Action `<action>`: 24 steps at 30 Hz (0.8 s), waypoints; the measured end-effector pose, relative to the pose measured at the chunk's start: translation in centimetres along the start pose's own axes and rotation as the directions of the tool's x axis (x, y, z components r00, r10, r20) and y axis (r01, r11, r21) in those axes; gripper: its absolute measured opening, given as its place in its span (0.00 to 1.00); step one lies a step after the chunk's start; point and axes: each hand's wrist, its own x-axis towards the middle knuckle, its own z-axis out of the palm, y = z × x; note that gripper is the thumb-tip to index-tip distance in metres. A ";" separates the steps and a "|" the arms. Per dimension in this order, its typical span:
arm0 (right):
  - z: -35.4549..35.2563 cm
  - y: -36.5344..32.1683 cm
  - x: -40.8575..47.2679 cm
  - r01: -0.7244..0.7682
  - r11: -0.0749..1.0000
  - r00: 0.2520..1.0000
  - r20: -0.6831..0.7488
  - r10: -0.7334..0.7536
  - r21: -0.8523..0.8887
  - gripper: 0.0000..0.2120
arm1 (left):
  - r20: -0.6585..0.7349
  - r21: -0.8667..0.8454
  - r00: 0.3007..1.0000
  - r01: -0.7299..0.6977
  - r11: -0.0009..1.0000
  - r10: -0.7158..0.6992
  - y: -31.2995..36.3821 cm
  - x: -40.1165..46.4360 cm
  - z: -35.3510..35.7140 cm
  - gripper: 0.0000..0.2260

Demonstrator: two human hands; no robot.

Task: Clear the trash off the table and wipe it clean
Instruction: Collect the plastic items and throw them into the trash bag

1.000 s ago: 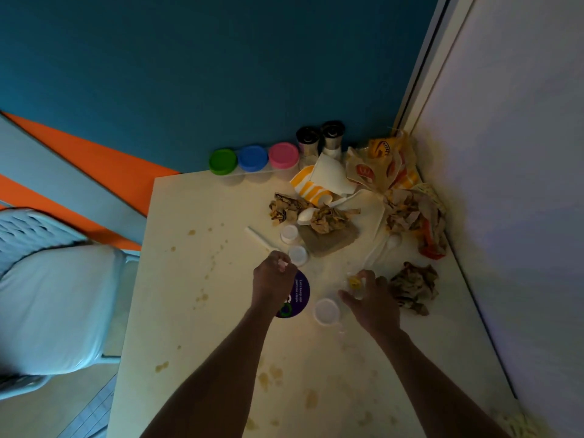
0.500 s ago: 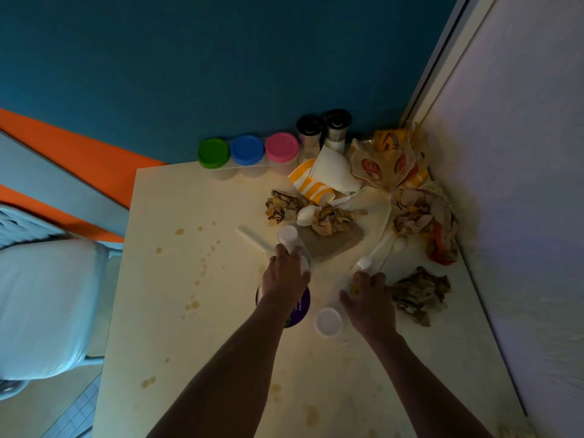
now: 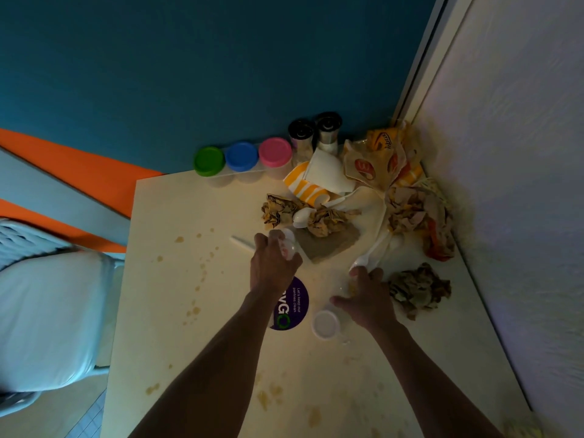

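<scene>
While left hand (image 3: 273,263) grips small cups (image 3: 286,243), white cup (image 3: 325,324) upright beside right hand (image 3: 368,298)

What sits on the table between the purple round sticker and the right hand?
In the head view, a small white cup lid lies between the purple sticker and the right hand, close by the thumb.
</scene>
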 end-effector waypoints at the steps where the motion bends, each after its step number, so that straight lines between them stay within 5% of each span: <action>1: 0.0 -0.1 -0.2 0.026 0.998 0.999 0.026 -0.025 -0.065 0.39 | 0.013 0.008 1.000 0.002 1.000 -0.002 0.2 0.4 -0.1 0.28; 6: 0.3 -0.2 -1.0 0.097 0.955 0.994 0.081 -0.077 -0.280 0.35 | 0.071 0.103 0.997 -0.027 0.994 0.020 0.8 2.4 0.4 0.32; 10: 0.3 0.0 -0.7 0.091 0.957 0.995 0.069 -0.075 -0.274 0.32 | 0.136 0.196 0.990 -0.002 0.981 -0.025 0.9 3.5 0.9 0.26; 14: 0.3 0.1 0.5 0.059 0.968 0.990 0.138 -0.026 -0.244 0.40 | 0.115 0.201 0.992 0.028 0.979 -0.052 1.2 3.7 1.1 0.21; 18: -0.7 0.7 1.0 -0.013 0.993 0.973 0.226 0.040 -0.118 0.39 | 0.134 0.258 0.989 0.018 0.966 -0.054 0.5 3.3 1.6 0.25; 24: -2.6 1.8 0.2 -0.062 0.972 0.932 0.361 -0.024 0.226 0.15 | 0.143 0.252 0.989 -0.010 0.968 -0.027 -0.1 2.7 1.5 0.22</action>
